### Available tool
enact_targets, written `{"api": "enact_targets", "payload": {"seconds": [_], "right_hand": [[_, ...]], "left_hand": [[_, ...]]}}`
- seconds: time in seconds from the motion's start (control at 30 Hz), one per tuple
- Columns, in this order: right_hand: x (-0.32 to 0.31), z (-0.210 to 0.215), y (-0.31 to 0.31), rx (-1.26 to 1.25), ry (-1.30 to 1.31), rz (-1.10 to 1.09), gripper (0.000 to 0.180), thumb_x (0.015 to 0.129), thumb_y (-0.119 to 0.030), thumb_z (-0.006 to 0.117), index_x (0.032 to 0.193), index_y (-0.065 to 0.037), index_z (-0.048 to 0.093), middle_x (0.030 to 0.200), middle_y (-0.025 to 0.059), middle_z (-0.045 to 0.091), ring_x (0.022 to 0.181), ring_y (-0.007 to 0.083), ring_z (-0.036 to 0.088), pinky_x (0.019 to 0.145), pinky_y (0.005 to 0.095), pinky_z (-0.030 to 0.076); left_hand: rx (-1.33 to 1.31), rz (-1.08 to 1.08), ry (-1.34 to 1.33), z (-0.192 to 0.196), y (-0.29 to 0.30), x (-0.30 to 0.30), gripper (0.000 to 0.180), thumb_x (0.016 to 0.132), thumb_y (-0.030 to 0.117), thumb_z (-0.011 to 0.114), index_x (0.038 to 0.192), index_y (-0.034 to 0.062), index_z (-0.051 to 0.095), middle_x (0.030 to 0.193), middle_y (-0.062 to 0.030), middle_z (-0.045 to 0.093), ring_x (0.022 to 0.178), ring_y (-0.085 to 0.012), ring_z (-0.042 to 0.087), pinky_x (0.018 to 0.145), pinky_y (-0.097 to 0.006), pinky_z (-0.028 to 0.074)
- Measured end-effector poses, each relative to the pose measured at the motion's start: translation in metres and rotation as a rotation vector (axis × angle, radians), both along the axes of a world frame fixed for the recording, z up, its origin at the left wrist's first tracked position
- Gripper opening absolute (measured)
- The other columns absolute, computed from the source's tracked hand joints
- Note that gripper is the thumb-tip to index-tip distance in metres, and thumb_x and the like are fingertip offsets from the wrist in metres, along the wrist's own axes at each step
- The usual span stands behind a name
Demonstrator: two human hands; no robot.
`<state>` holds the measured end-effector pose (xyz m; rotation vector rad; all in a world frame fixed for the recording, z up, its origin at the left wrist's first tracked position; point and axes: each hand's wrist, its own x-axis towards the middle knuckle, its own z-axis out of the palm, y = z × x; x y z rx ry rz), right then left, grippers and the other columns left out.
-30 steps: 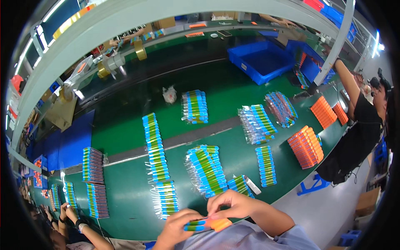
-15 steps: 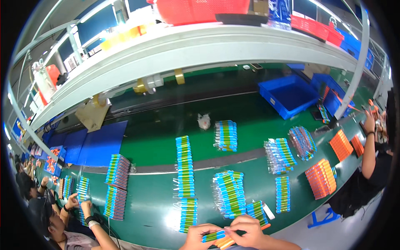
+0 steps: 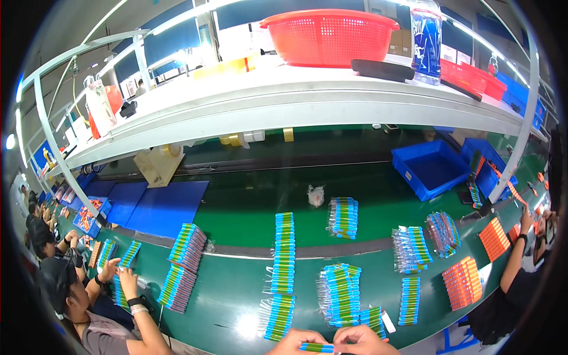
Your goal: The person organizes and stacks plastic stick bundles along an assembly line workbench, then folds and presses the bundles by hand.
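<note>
At the bottom edge, my left hand [image 3: 300, 341] closes on a slim blue-and-green striped stick [image 3: 318, 347]. My right hand [image 3: 362, 339] is beside it, thumb and fingers pinched near the stick's right end. What that pinch holds is too small to make out. Just beyond my hands lie a short row of similar striped sticks [image 3: 372, 320] and a small white piece [image 3: 388, 322]. A larger pile of striped sticks in clear wrap [image 3: 341, 294] sits farther off, and a long column of them [image 3: 284, 251] runs up to its left.
Orange stick stacks [image 3: 461, 284] lie at right, near a co-worker's arm [image 3: 516, 260]. At left, another person's hands [image 3: 118, 275] handle striped sticks. Blue bins [image 3: 429, 171] stand at the back right. A white shelf [image 3: 307, 97] spans overhead, carrying a red basket [image 3: 331, 38].
The whole view has tilted upward, so my hands and the table appear lower. Orange pieces seen under my hands before are now out of sight. My left hand still holds the striped stick.
</note>
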<state>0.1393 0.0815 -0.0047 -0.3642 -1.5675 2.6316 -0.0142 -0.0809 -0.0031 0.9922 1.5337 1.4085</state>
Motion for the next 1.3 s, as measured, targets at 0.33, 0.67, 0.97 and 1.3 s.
{"api": "enact_targets", "payload": {"seconds": [0.33, 0.67, 0.97, 1.3], "right_hand": [[0.021, -0.037, -0.013, -0.621, 0.015, -0.040, 0.016, 0.080, 0.004, 0.071, 0.095, 0.003, 0.065, 0.089, 0.0145, 0.070, 0.074, 0.0224, 0.071, 0.066, 0.0336, 0.059], [0.009, -0.022, -0.018, 0.775, -0.208, -0.311, 0.005, 0.081, -0.002, 0.069, 0.079, 0.003, 0.067, 0.073, 0.0053, 0.062, 0.067, 0.0126, 0.058, 0.059, 0.0292, 0.046], [0.011, -0.021, -0.011, -0.354, -0.480, -0.133, 0.017, 0.082, -0.010, 0.080, 0.073, -0.005, 0.068, 0.072, -0.0001, 0.063, 0.062, 0.0105, 0.057, 0.054, 0.0251, 0.045], [0.016, -0.032, -0.001, 0.537, -0.053, -0.212, 0.007, 0.086, -0.001, 0.071, 0.079, 0.001, 0.069, 0.076, 0.0055, 0.065, 0.068, 0.0137, 0.061, 0.060, 0.0279, 0.048]], "left_hand": [[0.075, -0.190, -0.090, -0.014, 0.017, 0.008, 0.024, 0.084, 0.013, 0.079, 0.074, 0.0059, 0.059, 0.069, 0.0035, 0.057, 0.067, -0.0048, 0.050, 0.056, -0.026, 0.042], [-0.082, 0.060, 0.302, -0.007, 0.016, 0.007, 0.035, 0.081, 0.028, 0.080, 0.072, 0.0020, 0.059, 0.062, -0.0144, 0.058, 0.051, -0.0206, 0.052, 0.050, -0.036, 0.043], [-0.063, -0.052, 0.183, 0.003, 0.014, 0.011, 0.037, 0.086, 0.029, 0.077, 0.070, 0.0018, 0.059, 0.060, -0.0156, 0.056, 0.051, -0.0235, 0.053, 0.050, -0.038, 0.043], [-0.087, -0.027, 0.217, -0.002, 0.016, 0.004, 0.034, 0.087, 0.031, 0.075, 0.076, 0.0009, 0.063, 0.066, -0.0182, 0.061, 0.057, -0.0272, 0.061, 0.054, -0.039, 0.047]]}}
